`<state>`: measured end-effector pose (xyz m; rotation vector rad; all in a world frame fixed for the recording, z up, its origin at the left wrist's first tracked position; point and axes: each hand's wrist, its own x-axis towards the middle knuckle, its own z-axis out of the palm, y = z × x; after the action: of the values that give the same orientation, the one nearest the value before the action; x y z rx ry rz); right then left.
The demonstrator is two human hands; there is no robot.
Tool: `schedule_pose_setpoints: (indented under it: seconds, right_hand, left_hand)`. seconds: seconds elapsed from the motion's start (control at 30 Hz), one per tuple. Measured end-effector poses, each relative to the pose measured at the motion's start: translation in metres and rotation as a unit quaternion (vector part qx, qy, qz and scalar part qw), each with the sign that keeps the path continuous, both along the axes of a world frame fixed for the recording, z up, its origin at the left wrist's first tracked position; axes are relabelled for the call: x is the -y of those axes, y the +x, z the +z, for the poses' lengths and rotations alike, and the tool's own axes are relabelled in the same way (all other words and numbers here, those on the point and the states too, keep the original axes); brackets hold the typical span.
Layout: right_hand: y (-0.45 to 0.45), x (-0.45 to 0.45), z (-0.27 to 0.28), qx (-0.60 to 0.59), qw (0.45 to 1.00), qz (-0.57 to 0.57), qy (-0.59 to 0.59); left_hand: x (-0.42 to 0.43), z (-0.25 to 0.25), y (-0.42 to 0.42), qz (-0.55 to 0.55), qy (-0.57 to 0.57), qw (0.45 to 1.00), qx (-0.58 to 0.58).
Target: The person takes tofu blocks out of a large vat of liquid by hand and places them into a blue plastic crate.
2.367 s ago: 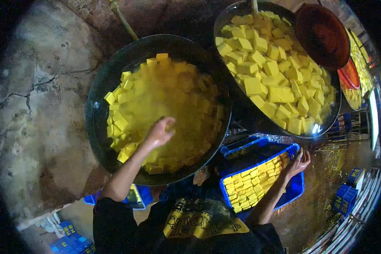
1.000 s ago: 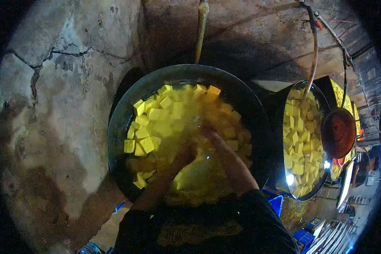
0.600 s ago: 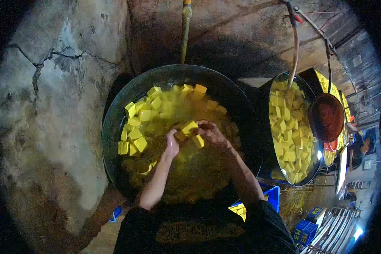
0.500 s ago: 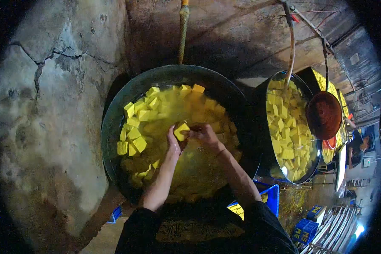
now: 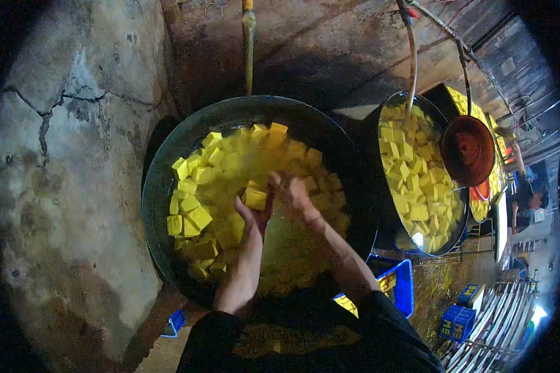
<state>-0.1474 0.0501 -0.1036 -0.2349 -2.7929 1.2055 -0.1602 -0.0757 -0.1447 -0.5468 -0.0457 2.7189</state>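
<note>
A large dark round vat (image 5: 162,248) holds many yellow blocks (image 5: 190,217) in cloudy yellow liquid. Above the liquid near its middle, my left hand (image 5: 255,214) grips a yellow block (image 5: 256,197), with the thumb at its left side. Just to the right, my right hand (image 5: 290,193) has its fingers curled together close to the block, with a small gap between them. Whatever those fingers may pinch is too small to make out.
A second vat of yellow blocks (image 5: 417,180) stands at the right, beside a hanging reddish-brown bowl (image 5: 468,151). Lower right are a blue crate (image 5: 405,289) and blue boxes (image 5: 457,323). A person (image 5: 529,199) is in the far right background. A cracked wall rises at left.
Earlier both hands were down in the liquid; then they came up with yellow blocks. Since the last frame my right hand has moved off the block, which stays in my left hand. The view has shifted slightly.
</note>
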Motion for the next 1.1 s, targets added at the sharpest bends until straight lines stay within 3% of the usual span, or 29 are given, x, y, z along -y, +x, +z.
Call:
schedule_pose_setpoints:
  seconds: [0.03, 0.1, 0.17, 0.23, 0.3, 0.47, 0.53, 0.63, 0.7, 0.73, 0.77, 0.83, 0.87, 0.9, 0.97, 1.03, 1.1]
  right_hand:
    - [0.002, -0.02, -0.013, 0.008, 1.0, 0.014, 0.011]
    - [0.002, -0.053, -0.041, 0.059, 0.989, 0.007, 0.133]
    - [-0.007, -0.074, -0.062, 0.115, 0.973, 0.025, 0.198]
    - [-0.02, -0.087, -0.069, 0.154, 0.963, 0.058, 0.214]
    - [-0.039, -0.09, -0.069, 0.178, 0.957, 0.087, 0.213]
    - [-0.102, -0.069, -0.091, 0.222, 0.936, 0.102, 0.254]
    - [-0.122, -0.047, -0.102, 0.241, 0.926, 0.091, 0.275]
    - [-0.133, -0.026, -0.13, 0.256, 0.92, 0.072, 0.289]
    - [-0.126, -0.032, -0.132, 0.233, 0.942, 0.079, 0.227]
    - [-0.118, -0.039, -0.13, 0.209, 0.962, 0.086, 0.155]
    - [-0.105, -0.045, -0.122, 0.183, 0.976, 0.092, 0.067]
    - [-0.079, -0.058, -0.106, 0.139, 0.973, 0.106, -0.153]
    - [-0.065, -0.058, -0.085, 0.119, 0.95, 0.114, -0.267]
    - [-0.052, -0.061, -0.073, 0.1, 0.926, 0.124, -0.343]
    - [-0.032, -0.056, -0.043, 0.058, 0.907, 0.159, -0.385]
    - [-0.017, -0.057, -0.037, -0.009, 0.937, 0.212, -0.277]
    - [0.0, -0.026, 0.03, 0.129, 0.931, 0.109, -0.324]
  left_hand:
    - [0.004, 0.002, -0.001, -0.005, -0.159, 0.987, 0.019]
    - [0.001, -0.024, -0.012, 0.07, -0.176, 0.973, 0.129]
    - [0.009, -0.03, -0.023, 0.041, 0.022, 0.998, 0.049]
    - [0.019, -0.036, -0.033, 0.037, 0.031, 0.998, 0.036]
    - [0.027, -0.026, -0.039, 0.014, -0.059, 0.997, 0.04]
    - [0.035, 0.011, -0.043, 0.043, -0.046, 0.994, 0.094]
    - [0.037, 0.002, -0.048, 0.029, -0.074, 0.993, 0.091]
    - [0.04, -0.033, -0.051, 0.008, -0.005, 1.0, -0.005]
    - [0.04, -0.042, -0.048, 0.058, -0.041, 0.997, 0.012]
    - [0.048, -0.049, -0.05, 0.008, -0.063, 0.988, -0.143]
    - [0.05, -0.047, -0.048, 0.011, -0.061, 0.988, -0.142]
    - [0.048, -0.037, -0.045, 0.072, -0.013, 0.993, 0.095]
    - [0.05, -0.036, -0.043, 0.042, -0.008, 0.999, 0.013]
    - [0.046, -0.034, -0.043, 0.039, -0.004, 0.999, 0.011]
    - [0.038, -0.038, -0.04, 0.011, -0.083, 0.995, 0.047]
    - [0.023, -0.047, -0.039, 0.006, -0.148, 0.987, 0.07]
    - [0.007, -0.044, -0.038, 0.007, -0.185, 0.98, 0.075]
